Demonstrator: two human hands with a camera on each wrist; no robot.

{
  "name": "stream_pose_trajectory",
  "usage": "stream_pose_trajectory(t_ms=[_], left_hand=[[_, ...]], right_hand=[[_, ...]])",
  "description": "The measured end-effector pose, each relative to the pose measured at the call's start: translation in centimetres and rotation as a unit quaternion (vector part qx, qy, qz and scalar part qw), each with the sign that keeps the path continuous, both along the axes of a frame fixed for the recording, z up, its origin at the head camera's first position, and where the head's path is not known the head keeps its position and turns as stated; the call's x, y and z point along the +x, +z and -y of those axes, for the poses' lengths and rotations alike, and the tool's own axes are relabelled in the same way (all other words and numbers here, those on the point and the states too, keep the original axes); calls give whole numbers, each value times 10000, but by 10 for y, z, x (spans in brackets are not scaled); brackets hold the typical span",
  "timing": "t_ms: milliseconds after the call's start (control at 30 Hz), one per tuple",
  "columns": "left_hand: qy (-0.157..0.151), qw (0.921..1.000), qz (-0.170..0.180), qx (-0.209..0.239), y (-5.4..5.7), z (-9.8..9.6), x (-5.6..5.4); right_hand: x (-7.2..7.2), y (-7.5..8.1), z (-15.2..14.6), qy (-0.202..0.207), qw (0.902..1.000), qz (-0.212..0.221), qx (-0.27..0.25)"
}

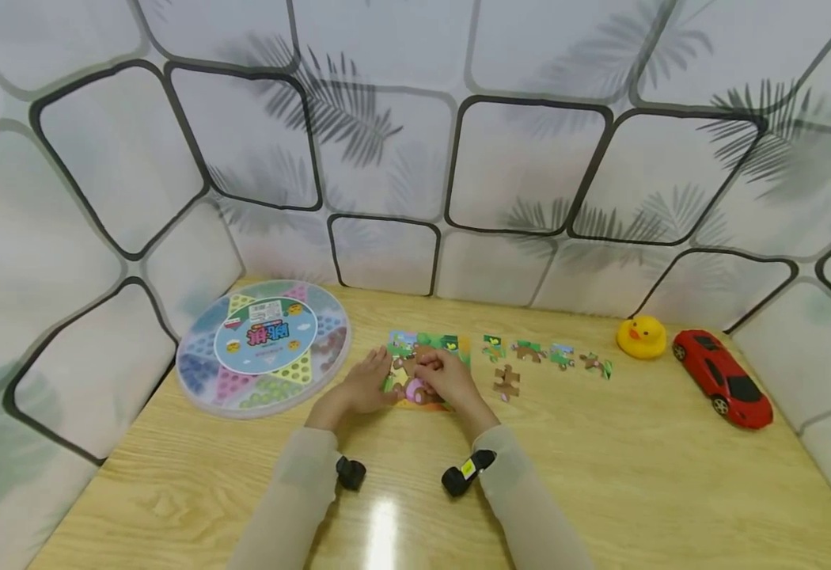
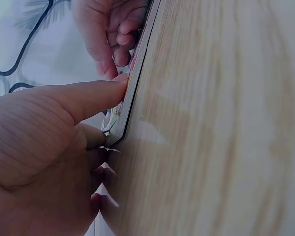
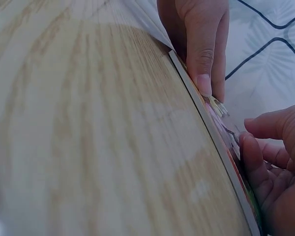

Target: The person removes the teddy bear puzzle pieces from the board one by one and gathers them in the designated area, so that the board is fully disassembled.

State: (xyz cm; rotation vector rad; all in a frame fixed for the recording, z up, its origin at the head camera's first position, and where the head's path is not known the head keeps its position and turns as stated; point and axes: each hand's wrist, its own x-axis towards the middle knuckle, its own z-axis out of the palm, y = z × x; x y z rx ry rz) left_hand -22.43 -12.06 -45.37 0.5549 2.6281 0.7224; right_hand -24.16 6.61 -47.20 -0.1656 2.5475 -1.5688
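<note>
A colourful jigsaw puzzle board (image 1: 464, 348) with brown and pink picture parts lies on the table between both hands. My left hand (image 1: 364, 385) rests at its left side, fingers fairly straight, the thumb on the near edge and the other fingers along the side in the left wrist view. My right hand (image 1: 451, 381) is over the right half of the board, its fingers curled. In the right wrist view, thumb and forefinger pinch a puzzle piece (image 3: 232, 136) at the board's surface, mostly hidden by the fingertips.
Right of the board lie several loose puzzle pieces (image 1: 529, 351), with a brown piece (image 1: 506, 381) nearer. Further right are a yellow rubber duck (image 1: 641, 337) and a red toy car (image 1: 722, 378). A round Chinese checkers set (image 1: 262, 348) lies left. Patterned fabric walls (image 1: 387, 253) border the table.
</note>
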Motion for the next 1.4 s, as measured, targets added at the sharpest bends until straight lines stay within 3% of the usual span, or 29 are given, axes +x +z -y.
stream_pose_trajectory(t_ms=[933,1400], left_hand=[[-38,10000,36,60,-1,1,-1],[8,10000,59,65,3,1,-2]], right_hand=[[-4,-1,6,-520,9984,-107,-185],[-10,0,11,-1003,9916,480,-665]])
